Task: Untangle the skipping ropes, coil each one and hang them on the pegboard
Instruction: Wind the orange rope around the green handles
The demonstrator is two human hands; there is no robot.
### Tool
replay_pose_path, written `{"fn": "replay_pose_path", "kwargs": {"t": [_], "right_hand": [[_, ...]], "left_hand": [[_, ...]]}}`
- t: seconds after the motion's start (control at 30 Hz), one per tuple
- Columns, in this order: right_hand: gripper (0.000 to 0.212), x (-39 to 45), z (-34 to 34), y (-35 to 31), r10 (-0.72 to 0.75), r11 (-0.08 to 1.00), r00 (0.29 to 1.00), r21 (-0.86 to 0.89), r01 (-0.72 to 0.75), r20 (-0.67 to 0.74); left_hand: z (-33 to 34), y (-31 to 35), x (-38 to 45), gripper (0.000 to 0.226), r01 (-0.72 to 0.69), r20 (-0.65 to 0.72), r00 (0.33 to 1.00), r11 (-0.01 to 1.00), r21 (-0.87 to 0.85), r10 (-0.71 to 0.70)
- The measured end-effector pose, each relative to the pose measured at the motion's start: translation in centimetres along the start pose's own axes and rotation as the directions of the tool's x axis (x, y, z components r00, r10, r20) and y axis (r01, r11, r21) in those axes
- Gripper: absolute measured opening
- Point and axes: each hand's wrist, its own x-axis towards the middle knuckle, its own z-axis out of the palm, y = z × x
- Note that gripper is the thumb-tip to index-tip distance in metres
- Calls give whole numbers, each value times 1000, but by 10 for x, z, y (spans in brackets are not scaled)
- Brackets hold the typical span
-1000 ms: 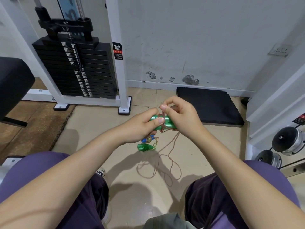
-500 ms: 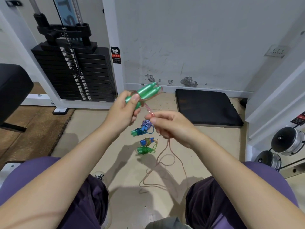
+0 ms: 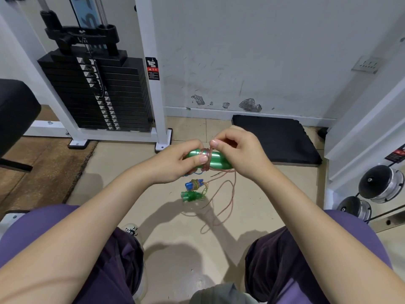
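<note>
My left hand (image 3: 175, 163) grips a pair of green skipping-rope handles (image 3: 215, 161) lying side by side, thumb on top. A thin pink rope (image 3: 207, 160) is wound round them in several turns. My right hand (image 3: 238, 152) pinches that rope just above the handles, and its tail (image 3: 228, 198) hangs down and loops loosely on the floor. On the tiles below lie a blue-handled rope bundle (image 3: 194, 184) and a green-handled rope bundle (image 3: 191, 196), each wound up. The pegboard is not in view.
A white-framed weight stack (image 3: 98, 91) stands at the left against the wall. A black mat (image 3: 276, 139) lies to the right of my hands. Chrome dumbbells (image 3: 379, 183) sit on a rack at the far right. A brown mat (image 3: 43, 170) covers the floor at the left.
My left hand has come back down from its raised position with the green handles. My right hand has brought the pink rope up over them, adding another turn; the loose tail is shorter.
</note>
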Motion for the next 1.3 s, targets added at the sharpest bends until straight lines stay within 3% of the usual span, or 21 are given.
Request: {"fn": "replay_pose_path", "kwargs": {"t": [0.13, 0.33, 0.4, 0.47, 0.57, 0.67, 0.73, 0.87, 0.97, 1.03, 1.13, 1.2, 1.3], "right_hand": [[13, 2, -2, 6, 128, 949, 980, 268, -165, 152], [12, 1, 1, 9, 171, 877, 971, 423, -228, 168], [12, 0, 4, 8, 185, 771, 957, 571, -282, 222], [28, 0, 5, 6, 175, 647, 935, 679, -346, 309], [33, -2, 12, 4, 130, 607, 920, 705, -368, 369], [38, -8, 25, -1, 136, 647, 914, 664, -374, 382], [30, -13, 32, -3, 150, 722, 910, 586, -368, 386], [8, -18, 35, -12, 96, 941, 940, 278, -193, 329], [19, -17, 26, -18, -59, 992, 971, -98, 83, 231], [20, -13, 15, -20, -137, 955, 976, -238, 175, 167], [18, -2, -1, -12, -134, 978, 990, -158, 140, 44], [17, 1, -4, -7, -50, 999, 999, -9, 50, 17], [11, 1, 2, 0, 71, 993, 991, 87, -82, 116]], "left_hand": [[5, -1, -1, 14, -47, 2, 999, 995, -87, 48], [3, 1, -2, 18, -55, -23, 998, 978, -201, 52], [2, 3, -1, 16, -66, -99, 994, 960, -271, 41], [-1, 4, 0, 14, -85, -206, 978, 935, -343, 13], [0, 5, 3, 21, -112, -323, 946, 918, -380, -19], [-1, 4, 6, 17, -135, -473, 878, 915, -380, -67], [-10, -1, 7, 18, -118, -572, 812, 926, -358, -117], [-22, -17, 9, 22, 55, -639, 754, 984, -170, -152], [-16, -23, 10, 22, 276, -544, 826, 948, 160, -149], [-11, -21, 8, 21, 277, -322, 927, 928, 247, -191], [-6, -7, 0, 16, 104, 46, 993, 993, 50, -106], [-7, 2, -4, 15, 35, 141, 990, 998, -50, -28], [-7, 7, -7, 13, 25, 168, 986, 996, -88, -10]]}}
